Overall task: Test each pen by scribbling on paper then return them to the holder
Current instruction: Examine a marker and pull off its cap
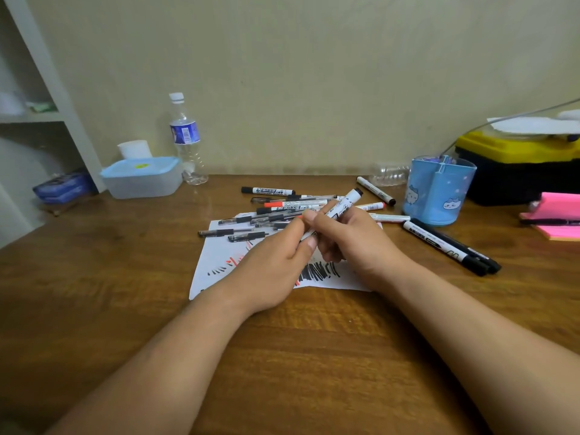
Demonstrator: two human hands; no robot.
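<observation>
Bare forearms reach in from lower corners, meeting mid-frame. Left hand (pixel 273 262) palm down, thumb and forefinger pinching lower end of marker (pixel 345 204). Right hand (pixel 357 243) curled round barrel, knuckles up.

Wooden table (pixel 314 340), against the wall. Scribbled paper (pixel 216 262) flat at centre. Loose pile of pens (pixel 276 211) at 12 o'clock, half on the sheet, half on bare wood. Lidded plastic box (pixel 142 178) at 10, water bottle (pixel 186 142) upright just beside it at 11. Single marker (pixel 375 190) and an empty clear bottle (pixel 389 175) on its side at 1. Blue pen holder (pixel 439 189) at 2, black-and-yellow toolbox (pixel 518 171) behind it. Three black markers (pixel 452 246) side by side at 3, pink notepad (pixel 558 215) further out.
</observation>
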